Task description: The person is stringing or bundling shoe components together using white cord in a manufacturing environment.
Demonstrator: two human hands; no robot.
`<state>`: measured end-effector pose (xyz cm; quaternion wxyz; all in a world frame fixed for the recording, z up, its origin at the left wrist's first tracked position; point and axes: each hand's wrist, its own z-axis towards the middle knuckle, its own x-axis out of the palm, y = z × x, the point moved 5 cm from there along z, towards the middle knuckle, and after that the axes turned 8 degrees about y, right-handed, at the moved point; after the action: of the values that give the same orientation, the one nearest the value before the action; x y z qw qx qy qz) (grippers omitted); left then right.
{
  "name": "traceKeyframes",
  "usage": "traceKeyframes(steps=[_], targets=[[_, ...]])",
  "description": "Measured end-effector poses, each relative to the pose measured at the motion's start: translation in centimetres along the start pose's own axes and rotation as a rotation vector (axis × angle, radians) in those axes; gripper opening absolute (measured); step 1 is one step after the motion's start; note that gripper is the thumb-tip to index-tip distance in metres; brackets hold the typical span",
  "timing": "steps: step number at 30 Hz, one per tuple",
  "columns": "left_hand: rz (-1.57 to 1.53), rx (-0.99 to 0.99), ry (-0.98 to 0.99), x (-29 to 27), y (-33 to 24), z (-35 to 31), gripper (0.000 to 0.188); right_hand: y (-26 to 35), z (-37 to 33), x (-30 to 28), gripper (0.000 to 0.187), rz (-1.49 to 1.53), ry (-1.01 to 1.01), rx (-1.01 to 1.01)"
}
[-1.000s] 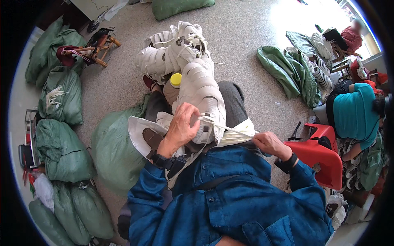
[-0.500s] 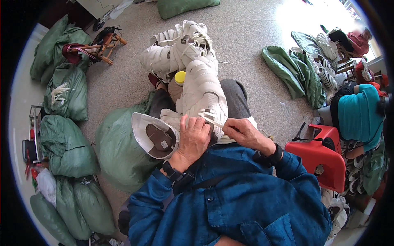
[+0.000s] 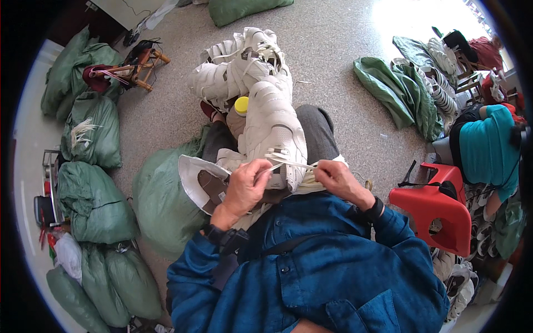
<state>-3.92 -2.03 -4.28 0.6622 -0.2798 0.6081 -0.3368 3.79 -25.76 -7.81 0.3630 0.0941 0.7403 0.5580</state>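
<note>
A long row of nested white shoe uppers (image 3: 272,114) lies between my knees and stretches away from me. At its near end, a pale shoelace (image 3: 297,163) runs taut to the right from the eyelets. My right hand (image 3: 341,180) is closed on that lace, fingers curled in. On the left, my left hand (image 3: 244,186) pinches another stretch of lace, its palm turned inward. Beside my left wrist a separate white upper (image 3: 191,180) stands with its dark lining showing, partly covered by the hand.
Stuffed green sacks (image 3: 94,202) line the left side, and another sack (image 3: 166,200) rests against my left leg. A yellow-lidded jar (image 3: 241,104) stands by the uppers. To the right are a red plastic stool (image 3: 436,208), a person in teal (image 3: 488,147) and more shoe uppers (image 3: 441,97).
My hands have moved apart, the left one shifting left off the near upper and turning. The lace now stretches between the eyelets and my right hand.
</note>
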Motion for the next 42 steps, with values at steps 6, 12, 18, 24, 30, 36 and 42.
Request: traceKeyframes(steps=[6,12,18,24,30,36,42], targets=[[0.227,-0.128,0.133,-8.0,3.2,-1.8,0.016,-1.1,-1.9,-2.8,0.025,0.839,-0.027,0.206],[0.88,-0.12,0.049,-15.8,6.2,-3.4,0.022,1.1,-4.3,-7.8,0.043,1.275,-0.241,-0.092],[1.206,-0.034,-0.096,-18.2,6.7,-4.6,0.023,-1.7,-7.9,-12.4,0.035,1.597,-0.196,-0.385],[0.633,0.435,0.068,-3.6,-0.9,-1.2,0.019,-5.3,-11.2,-16.0,0.029,1.593,-0.486,-0.316],[0.626,0.491,0.087,2.3,-0.8,2.7,0.016,-11.4,-17.2,-20.7,0.025,1.503,-0.71,-0.275],[0.711,0.557,0.085,1.0,-1.9,3.2,0.017,-15.3,-17.7,-22.1,0.02,1.303,-0.805,-0.08],[0.505,0.329,0.026,1.4,-3.8,-1.0,0.019,-4.7,-5.4,-5.0,0.031,0.993,-0.045,0.349]])
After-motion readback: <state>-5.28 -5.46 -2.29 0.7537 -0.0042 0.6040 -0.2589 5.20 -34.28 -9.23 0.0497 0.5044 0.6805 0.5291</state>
